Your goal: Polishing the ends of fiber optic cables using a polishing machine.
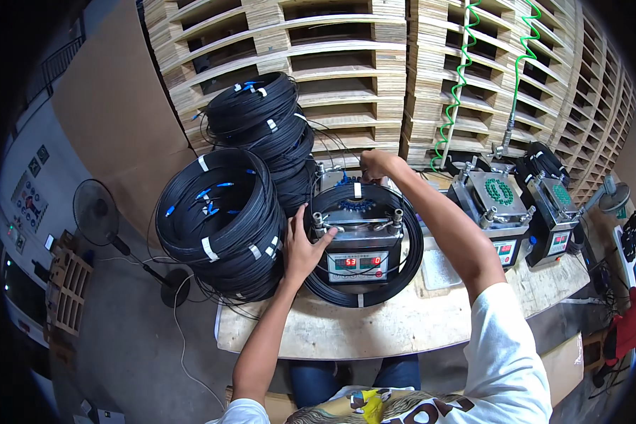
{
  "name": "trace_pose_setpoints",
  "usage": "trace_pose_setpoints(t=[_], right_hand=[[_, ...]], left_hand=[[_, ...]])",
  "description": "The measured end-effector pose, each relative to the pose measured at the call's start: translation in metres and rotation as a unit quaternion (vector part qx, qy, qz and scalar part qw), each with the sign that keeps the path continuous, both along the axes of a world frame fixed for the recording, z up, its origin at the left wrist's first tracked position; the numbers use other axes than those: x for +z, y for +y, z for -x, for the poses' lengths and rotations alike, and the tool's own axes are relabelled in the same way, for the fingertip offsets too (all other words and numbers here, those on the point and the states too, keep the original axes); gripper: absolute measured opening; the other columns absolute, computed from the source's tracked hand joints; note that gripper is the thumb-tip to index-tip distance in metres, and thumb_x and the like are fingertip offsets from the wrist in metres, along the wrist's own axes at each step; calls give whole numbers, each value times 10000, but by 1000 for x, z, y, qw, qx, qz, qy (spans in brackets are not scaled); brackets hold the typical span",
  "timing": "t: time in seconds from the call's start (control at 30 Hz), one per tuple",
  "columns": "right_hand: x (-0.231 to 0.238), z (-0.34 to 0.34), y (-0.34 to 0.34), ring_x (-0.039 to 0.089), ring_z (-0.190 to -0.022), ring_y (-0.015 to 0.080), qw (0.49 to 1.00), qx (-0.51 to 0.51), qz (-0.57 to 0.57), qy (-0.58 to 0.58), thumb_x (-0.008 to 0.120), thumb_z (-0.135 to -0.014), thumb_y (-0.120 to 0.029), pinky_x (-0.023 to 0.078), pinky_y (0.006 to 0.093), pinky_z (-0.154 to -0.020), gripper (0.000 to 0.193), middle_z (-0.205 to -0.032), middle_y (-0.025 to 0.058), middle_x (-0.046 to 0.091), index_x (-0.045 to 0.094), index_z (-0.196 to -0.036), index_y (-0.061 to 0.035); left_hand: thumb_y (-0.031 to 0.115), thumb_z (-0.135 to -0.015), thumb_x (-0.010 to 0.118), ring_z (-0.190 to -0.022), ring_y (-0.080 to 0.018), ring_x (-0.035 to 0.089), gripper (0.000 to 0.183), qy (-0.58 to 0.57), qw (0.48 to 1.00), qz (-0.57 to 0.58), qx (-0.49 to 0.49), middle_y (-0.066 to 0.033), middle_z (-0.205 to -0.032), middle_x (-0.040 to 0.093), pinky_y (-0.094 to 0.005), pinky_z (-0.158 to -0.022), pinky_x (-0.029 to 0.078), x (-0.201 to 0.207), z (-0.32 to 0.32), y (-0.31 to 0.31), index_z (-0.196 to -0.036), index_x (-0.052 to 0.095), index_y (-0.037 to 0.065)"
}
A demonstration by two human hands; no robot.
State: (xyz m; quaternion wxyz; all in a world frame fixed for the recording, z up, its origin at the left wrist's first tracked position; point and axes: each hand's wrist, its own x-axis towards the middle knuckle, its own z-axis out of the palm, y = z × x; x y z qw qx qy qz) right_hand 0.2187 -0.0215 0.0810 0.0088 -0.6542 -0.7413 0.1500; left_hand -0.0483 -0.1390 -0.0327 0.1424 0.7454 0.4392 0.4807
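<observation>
A coil of black cable [415, 244] with white ties hangs around a metal fixture box [364, 247] on the bench. That box has a red-digit display panel and clamp knobs at its corners; blue connectors [348, 181] ring its top. My left hand [305, 247] rests at the box's left front, thumb and fingers spread, against the coil's left side and near the front-left knob [319, 219]. Over the far right corner of the box, my right hand [380, 165] has its fingers curled downward; what they grip is hidden.
Stacked black cable coils [219, 205] with blue connectors stand left of the box. Two similar fixtures [498, 205] sit to the right. Wooden pallets [332, 63] rise behind the bench [403, 328], and green spiral hoses [463, 63] hang there. A fan [97, 208] stands on the left.
</observation>
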Motion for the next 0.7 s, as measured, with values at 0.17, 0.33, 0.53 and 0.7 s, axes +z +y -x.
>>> trace_pose_setpoints(t=[0.17,0.33,0.53,0.7], right_hand=[[-1,3,8,719,-658,242,999,16,35,0,663,-896,-113,580,338,-513,225,-879,147,716,688,-1076,20],[10,8,5,716,-653,251,998,1,58,-6,633,-929,-100,600,332,-525,226,-907,174,712,645,-1107,39],[17,-5,-7,726,-712,257,982,-43,104,155,619,-958,-119,633,343,-582,216,-863,201,705,579,-1077,57],[-21,-36,-38,696,-825,370,978,29,-178,101,685,-911,-186,545,439,-739,230,-847,206,709,647,-1003,22]], left_hand=[[533,-825,752,-1178,-421,541,881,0,1000,7,-15,-258,-1268,534,-478,-999,443,3,-2,0,-1460,397,36],[533,-825,752,-1189,-429,529,888,8,1000,9,-11,-260,-1263,534,-489,-1013,428,4,-2,-2,-1463,389,33],[446,-855,757,-1186,-410,527,843,1,1000,-23,-13,-251,-1334,449,-490,-1040,409,13,1,-6,-1471,370,20],[217,-930,681,-1167,-387,570,498,66,989,-122,-50,-222,-1293,515,-426,-1016,457,91,-35,21,-1359,517,23]])
